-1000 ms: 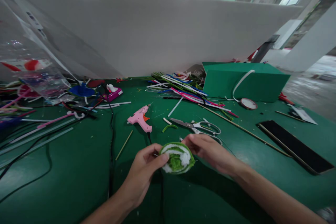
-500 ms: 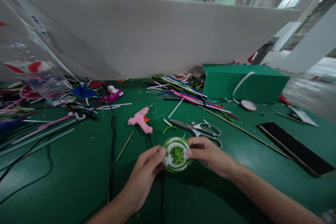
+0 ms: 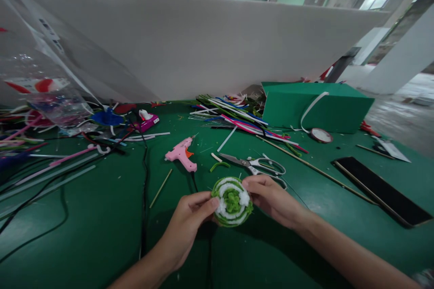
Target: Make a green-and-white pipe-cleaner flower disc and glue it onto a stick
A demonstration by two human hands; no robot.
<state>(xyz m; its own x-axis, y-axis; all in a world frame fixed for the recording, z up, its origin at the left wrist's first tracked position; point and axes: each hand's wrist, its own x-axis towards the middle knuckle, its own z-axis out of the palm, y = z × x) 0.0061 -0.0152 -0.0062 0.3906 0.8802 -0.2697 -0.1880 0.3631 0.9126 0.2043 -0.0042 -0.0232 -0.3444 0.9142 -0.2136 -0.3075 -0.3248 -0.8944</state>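
A round coil of green and white pipe cleaners [image 3: 232,202] is held up above the green table, its spiral face turned to me. My left hand [image 3: 195,216] pinches its left edge, with the thumb on the front. At the upper right edge, my right hand [image 3: 266,194] grips the rim between thumb and fingers; part of that grip is hidden behind the disc. Just beyond the hands lie scissors [image 3: 252,165] with grey handles, a short green pipe cleaner piece [image 3: 219,165] and a pink glue gun [image 3: 182,154].
Loose pipe cleaners [image 3: 237,115] are heaped at the back, beside a green box [image 3: 315,106]. A tape roll [image 3: 321,135], a thin stick [image 3: 318,170] and a phone [image 3: 381,191] lie right. Black cable [image 3: 145,189] and plastic bags [image 3: 57,99] are on the left.
The coil has shifted slightly right and down. My right thumb has moved from its front face toward the upper right rim, uncovering a white patch.
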